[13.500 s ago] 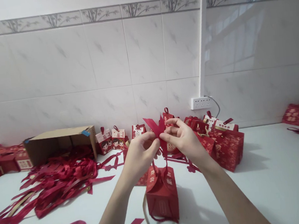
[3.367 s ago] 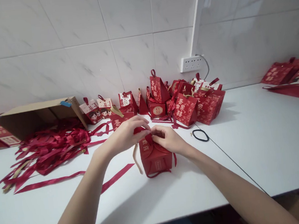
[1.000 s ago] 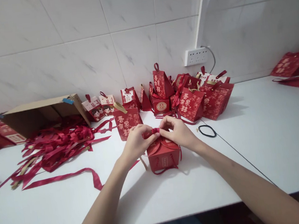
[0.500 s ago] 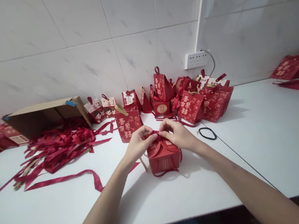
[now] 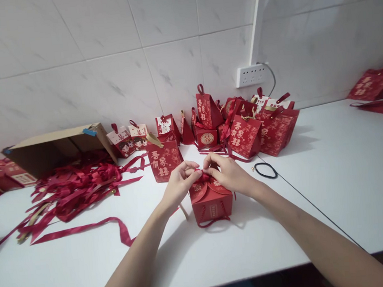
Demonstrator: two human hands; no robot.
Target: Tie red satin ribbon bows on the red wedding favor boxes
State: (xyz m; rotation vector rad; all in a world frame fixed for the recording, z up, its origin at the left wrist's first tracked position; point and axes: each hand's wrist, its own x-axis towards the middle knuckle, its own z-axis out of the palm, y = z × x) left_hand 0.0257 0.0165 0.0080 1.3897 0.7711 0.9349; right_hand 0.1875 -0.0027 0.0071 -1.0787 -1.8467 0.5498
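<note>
A red gift box (image 5: 212,204) with overlapping curved top flaps and a twisted cord handle hanging on its front stands on the white table. On top of it sits a dark red ribbon (image 5: 204,175), gathered at the middle. My left hand (image 5: 183,182) pinches the ribbon from the left with thumb and forefinger. From the other side my right hand (image 5: 226,171) pinches it too, its fingers curled. The two sets of fingertips almost meet and hide part of the ribbon. Just behind my left hand a red printed box (image 5: 164,160) with a gold ribbon loop stands upright.
At the left a cardboard box (image 5: 55,137) lies on its side, with a heap of red ribbons (image 5: 77,186) spilling out. Several red gift boxes (image 5: 245,136) line the wall. A black band (image 5: 266,170) lies right of my hands, and a power strip (image 5: 252,75) is on the wall.
Both hands stay at the ribbon, with only small finger shifts. The ribbon looks more bunched between the fingertips, and the box has moved very slightly right.
</note>
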